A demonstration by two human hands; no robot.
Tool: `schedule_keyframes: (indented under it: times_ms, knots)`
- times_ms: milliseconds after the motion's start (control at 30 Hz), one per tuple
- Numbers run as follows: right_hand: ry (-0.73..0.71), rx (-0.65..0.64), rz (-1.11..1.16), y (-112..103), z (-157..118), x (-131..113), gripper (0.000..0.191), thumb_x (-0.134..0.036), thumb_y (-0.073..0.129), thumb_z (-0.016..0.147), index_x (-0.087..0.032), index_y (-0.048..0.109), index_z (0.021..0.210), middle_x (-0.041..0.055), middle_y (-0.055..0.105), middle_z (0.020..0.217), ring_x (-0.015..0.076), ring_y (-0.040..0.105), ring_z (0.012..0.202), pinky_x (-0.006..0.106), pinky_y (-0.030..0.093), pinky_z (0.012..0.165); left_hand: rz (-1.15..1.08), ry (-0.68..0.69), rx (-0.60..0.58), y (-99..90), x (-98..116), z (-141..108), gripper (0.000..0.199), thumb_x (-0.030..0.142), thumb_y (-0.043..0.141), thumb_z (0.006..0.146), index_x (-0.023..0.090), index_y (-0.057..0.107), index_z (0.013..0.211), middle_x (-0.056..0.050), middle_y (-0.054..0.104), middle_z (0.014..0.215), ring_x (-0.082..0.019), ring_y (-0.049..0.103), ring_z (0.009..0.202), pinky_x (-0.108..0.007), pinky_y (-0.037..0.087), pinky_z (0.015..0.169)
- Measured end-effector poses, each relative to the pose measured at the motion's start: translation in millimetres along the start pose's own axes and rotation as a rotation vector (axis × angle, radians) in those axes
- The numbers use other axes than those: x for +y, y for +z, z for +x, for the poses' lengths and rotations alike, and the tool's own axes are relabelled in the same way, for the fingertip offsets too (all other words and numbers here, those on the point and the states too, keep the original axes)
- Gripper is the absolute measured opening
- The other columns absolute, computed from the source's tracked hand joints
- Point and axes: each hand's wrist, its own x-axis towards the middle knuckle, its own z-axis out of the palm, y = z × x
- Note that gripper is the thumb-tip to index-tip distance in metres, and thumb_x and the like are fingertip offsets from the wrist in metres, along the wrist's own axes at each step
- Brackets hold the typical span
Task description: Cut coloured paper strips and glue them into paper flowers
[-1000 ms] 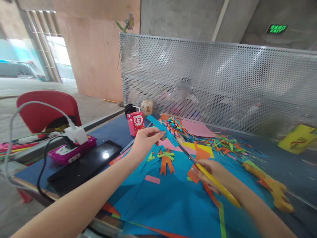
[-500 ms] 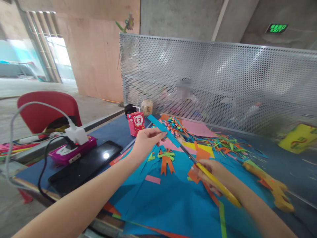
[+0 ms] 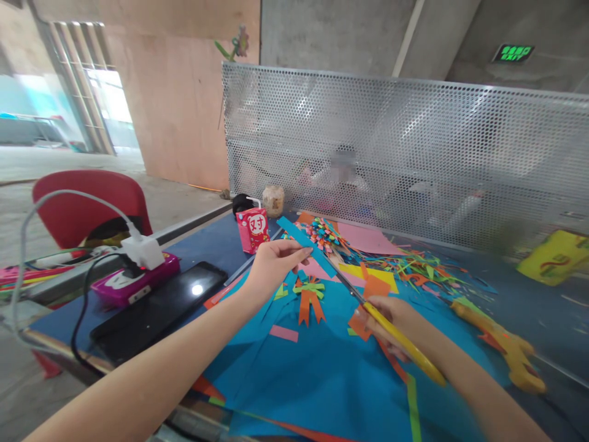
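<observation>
My left hand (image 3: 280, 261) pinches a blue paper strip (image 3: 301, 239) between thumb and fingers, above the table. In my right hand (image 3: 391, 316) are yellow-handled scissors (image 3: 409, 347), their blades pointing up and left to the lower end of the strip. Whether the blades are parted is hard to tell. Below the strip, an orange and green paper bow (image 3: 310, 301) lies on large blue paper sheets (image 3: 317, 380). A pink paper piece (image 3: 284, 333) rests left of the bow.
Paper scraps (image 3: 423, 267) and small colourful pieces (image 3: 322, 233) lie behind my hands. A yellow glue gun (image 3: 506, 350) is at right. A drink box (image 3: 253, 230), phone (image 3: 159, 310) and purple power strip (image 3: 133, 282) stand left. A perforated metal screen (image 3: 391, 135) borders the back.
My left hand and the blue strip have shifted very slightly right and down. The scissors and my right hand look nearly the same.
</observation>
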Motion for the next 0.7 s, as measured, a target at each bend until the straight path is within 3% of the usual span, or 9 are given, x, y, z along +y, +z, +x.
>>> schedule_keyframes:
  times_ms: [167,400,700]
  knots:
    - [0.04,-0.032,0.036,-0.6,-1.4,-2.3,0.034,-0.051,0.049,0.067,-0.018,0.042,0.067,-0.0101,0.032,0.033,0.0057,0.033,0.024,0.017,0.026,0.025,-0.016,-0.007,-0.003,-0.2,1.0,-0.1,0.019,0.034,0.061,0.062,0.016,0.061,0.058,-0.003,0.059,0.055,-0.008,0.044,0.043,-0.02,0.035,0.039]
    - [-0.027,-0.043,0.035,-1.1,2.1,0.1,0.034,-0.051,0.05,0.067,-0.018,0.042,0.064,-0.0093,0.034,0.035,0.0044,0.032,0.026,0.017,0.026,0.028,-0.039,-0.018,-0.011,2.5,2.3,0.0,0.018,0.033,0.062,0.061,0.015,0.062,0.058,-0.002,0.059,0.053,-0.007,0.046,0.043,-0.02,0.036,0.04]
    - [-0.019,0.032,-0.015,3.1,1.8,-0.4,0.027,-0.043,0.045,0.072,-0.02,0.037,0.06,-0.0105,0.03,0.033,0.004,0.031,0.022,0.017,0.026,0.028,-0.026,-0.037,-0.025,3.2,5.0,-1.9,0.017,0.032,0.06,0.063,0.016,0.061,0.058,0.0,0.059,0.054,-0.008,0.045,0.044,-0.02,0.037,0.043]
